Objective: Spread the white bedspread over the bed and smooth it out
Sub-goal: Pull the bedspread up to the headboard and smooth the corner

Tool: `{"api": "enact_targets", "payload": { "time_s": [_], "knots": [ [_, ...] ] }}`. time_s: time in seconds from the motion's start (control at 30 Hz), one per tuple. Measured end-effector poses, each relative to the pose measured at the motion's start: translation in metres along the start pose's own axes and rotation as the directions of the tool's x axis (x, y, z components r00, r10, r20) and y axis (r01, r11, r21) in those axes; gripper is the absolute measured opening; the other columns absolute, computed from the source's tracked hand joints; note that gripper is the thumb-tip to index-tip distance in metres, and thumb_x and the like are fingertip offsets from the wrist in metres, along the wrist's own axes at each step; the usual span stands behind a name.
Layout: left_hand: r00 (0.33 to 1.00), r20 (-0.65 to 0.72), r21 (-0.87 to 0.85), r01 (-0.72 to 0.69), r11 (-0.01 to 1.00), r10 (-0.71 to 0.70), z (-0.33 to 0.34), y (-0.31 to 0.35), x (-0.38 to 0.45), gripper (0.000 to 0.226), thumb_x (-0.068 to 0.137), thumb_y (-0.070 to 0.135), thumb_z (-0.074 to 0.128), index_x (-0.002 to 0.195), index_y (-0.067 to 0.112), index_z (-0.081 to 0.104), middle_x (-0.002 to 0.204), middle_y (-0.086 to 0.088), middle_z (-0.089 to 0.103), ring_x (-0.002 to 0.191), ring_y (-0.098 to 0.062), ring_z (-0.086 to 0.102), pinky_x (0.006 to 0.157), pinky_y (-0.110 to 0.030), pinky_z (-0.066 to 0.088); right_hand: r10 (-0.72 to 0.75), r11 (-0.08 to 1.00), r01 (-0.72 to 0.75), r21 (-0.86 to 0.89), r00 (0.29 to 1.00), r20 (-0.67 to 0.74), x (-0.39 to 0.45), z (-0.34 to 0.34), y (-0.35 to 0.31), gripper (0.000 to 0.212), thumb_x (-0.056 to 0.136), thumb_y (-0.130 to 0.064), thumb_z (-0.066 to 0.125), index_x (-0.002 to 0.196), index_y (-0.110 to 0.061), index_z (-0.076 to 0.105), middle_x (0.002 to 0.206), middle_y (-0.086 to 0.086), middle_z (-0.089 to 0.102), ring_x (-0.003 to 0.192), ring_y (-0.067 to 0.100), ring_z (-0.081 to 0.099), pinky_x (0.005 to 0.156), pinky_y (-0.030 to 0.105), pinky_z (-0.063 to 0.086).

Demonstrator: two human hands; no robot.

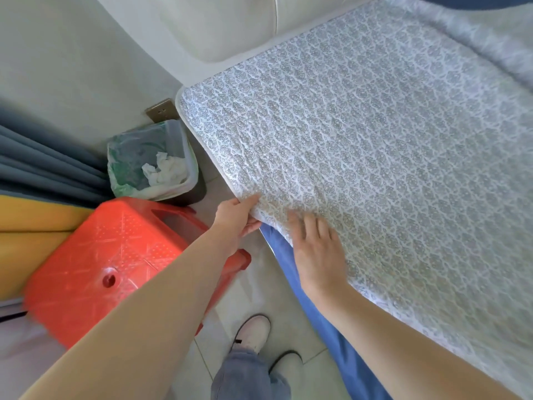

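The white bedspread (375, 145), quilted with a grey floral pattern, lies flat across the bed from the padded headboard (219, 27) toward me. Its near edge hangs over a blue sheet (291, 272) on the mattress side. My left hand (236, 217) pinches that edge, thumb on top and fingers underneath. Just right of it, my right hand (314, 252) rests flat on the bedspread near the edge, fingers spread. The far right part of the bedspread looks slightly rumpled.
An orange plastic stool (98, 261) stands close at my left, under my left forearm. A lined waste bin (153, 163) with crumpled paper sits by the bed's corner. Grey curtains (43, 160) and a yellow panel (31, 232) fill the left. My feet stand on tiled floor (259, 290).
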State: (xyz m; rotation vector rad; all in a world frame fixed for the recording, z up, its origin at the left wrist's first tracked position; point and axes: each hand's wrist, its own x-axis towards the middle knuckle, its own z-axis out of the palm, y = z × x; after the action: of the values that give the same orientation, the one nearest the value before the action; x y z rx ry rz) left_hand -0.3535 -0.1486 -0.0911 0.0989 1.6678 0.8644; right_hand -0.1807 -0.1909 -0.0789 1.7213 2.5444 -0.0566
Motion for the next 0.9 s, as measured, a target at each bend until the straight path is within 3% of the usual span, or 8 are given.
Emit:
{"api": "enact_targets", "payload": {
  "time_s": [0.1, 0.17, 0.33, 0.43, 0.57, 0.7, 0.8, 0.9],
  "knots": [
    [0.999, -0.036, 0.037, -0.038, 0.999, 0.039, 0.003, 0.002, -0.005, 0.016, 0.097, 0.022, 0.063, 0.093, 0.007, 0.061, 0.090, -0.009, 0.069, 0.070, -0.019, 0.070, 0.065, -0.037, 0.061, 0.121, 0.992, -0.120, 0.033, 0.992, -0.046, -0.008, -0.003, 0.009, 0.030, 0.081, 0.009, 0.042, 0.103, -0.005, 0.058, 0.085, 0.010, 0.053, 0.073, 0.027, 0.054, 0.061, 0.034, 0.047],
    [0.995, -0.055, 0.107, -0.074, 0.992, 0.080, 0.000, -0.001, -0.004, 0.022, 0.098, 0.025, 0.062, 0.097, 0.004, 0.060, 0.096, -0.009, 0.070, 0.078, -0.022, 0.071, 0.063, -0.035, 0.061, 0.138, 0.986, -0.143, 0.082, 0.988, 0.065, -0.015, -0.012, 0.019, 0.014, 0.080, 0.000, 0.064, 0.083, -0.010, 0.055, 0.071, 0.005, 0.051, 0.060, 0.024, 0.051, 0.049, 0.032, 0.037],
    [0.980, -0.117, 0.172, -0.142, 0.975, 0.164, -0.011, -0.014, -0.006, 0.023, 0.096, 0.031, 0.063, 0.090, 0.009, 0.058, 0.076, -0.009, 0.058, 0.059, -0.022, 0.054, 0.054, -0.034, 0.053, 0.053, 0.705, -0.272, 0.655, 0.941, 0.334, -0.026, -0.032, 0.045, 0.052, 0.092, -0.034, 0.064, 0.056, -0.021, 0.029, 0.049, -0.007, 0.027, 0.046, 0.010, 0.025, 0.049, 0.027, 0.018],
    [0.979, -0.124, 0.102, -0.151, 0.983, 0.163, -0.010, -0.023, -0.016, 0.023, 0.094, 0.029, 0.067, 0.089, 0.008, 0.060, 0.068, -0.007, 0.051, 0.049, -0.017, 0.045, 0.047, -0.028, 0.043, 0.040, 0.639, -0.332, 0.694, 0.915, 0.401, -0.019, -0.032, 0.054, 0.051, 0.089, -0.038, 0.067, 0.054, -0.018, 0.036, 0.049, -0.005, 0.031, 0.042, 0.008, 0.026, 0.048, 0.024, 0.022],
    [0.988, 0.137, 0.089, 0.062, 0.994, -0.074, 0.002, -0.040, -0.038, 0.025, 0.087, 0.022, 0.076, 0.100, 0.003, 0.068, 0.099, -0.015, 0.075, 0.084, -0.028, 0.071, 0.080, -0.039, 0.058, -0.023, 0.658, -0.428, 0.619, 0.810, 0.585, -0.031, -0.035, 0.042, 0.035, 0.087, -0.041, 0.069, 0.081, -0.008, 0.063, 0.069, 0.008, 0.067, 0.052, 0.011, 0.056, 0.058, 0.028, 0.049],
    [0.949, 0.273, 0.281, 0.079, 0.956, -0.159, 0.005, -0.059, -0.060, 0.022, 0.082, 0.016, 0.080, 0.090, -0.002, 0.069, 0.078, -0.010, 0.066, 0.057, -0.016, 0.059, 0.051, -0.024, 0.044, 0.194, 0.636, -0.405, 0.657, 0.908, 0.371, -0.072, -0.044, 0.016, 0.025, 0.097, -0.032, 0.056, 0.081, -0.012, 0.059, 0.070, 0.001, 0.060, 0.063, 0.013, 0.056, 0.063, 0.030, 0.046],
    [0.918, 0.365, 0.300, 0.039, 0.953, -0.153, -0.002, -0.073, -0.076, 0.016, 0.090, 0.010, 0.070, 0.078, 0.000, 0.066, 0.061, 0.000, 0.068, 0.054, -0.011, 0.064, 0.061, -0.024, 0.054, 0.331, 0.379, -0.589, 0.714, 0.806, 0.490, -0.117, -0.043, -0.006, 0.032, 0.098, -0.023, 0.052, 0.070, -0.010, 0.062, 0.060, 0.001, 0.061, 0.056, 0.010, 0.054, 0.060, 0.024, 0.042],
    [0.920, 0.374, 0.311, -0.006, 0.950, -0.117, -0.008, -0.083, -0.088, 0.012, 0.094, 0.008, 0.064, 0.085, 0.001, 0.064, 0.056, 0.003, 0.067, 0.055, -0.009, 0.066, 0.089, -0.042, 0.056, 0.428, -0.283, -0.717, 0.637, 0.500, 0.753, -0.129, -0.039, -0.007, 0.036, 0.100, -0.017, 0.050, 0.074, -0.004, 0.070, 0.072, 0.007, 0.074, 0.068, 0.020, 0.066, 0.066, 0.029, 0.052]
  ]
}}
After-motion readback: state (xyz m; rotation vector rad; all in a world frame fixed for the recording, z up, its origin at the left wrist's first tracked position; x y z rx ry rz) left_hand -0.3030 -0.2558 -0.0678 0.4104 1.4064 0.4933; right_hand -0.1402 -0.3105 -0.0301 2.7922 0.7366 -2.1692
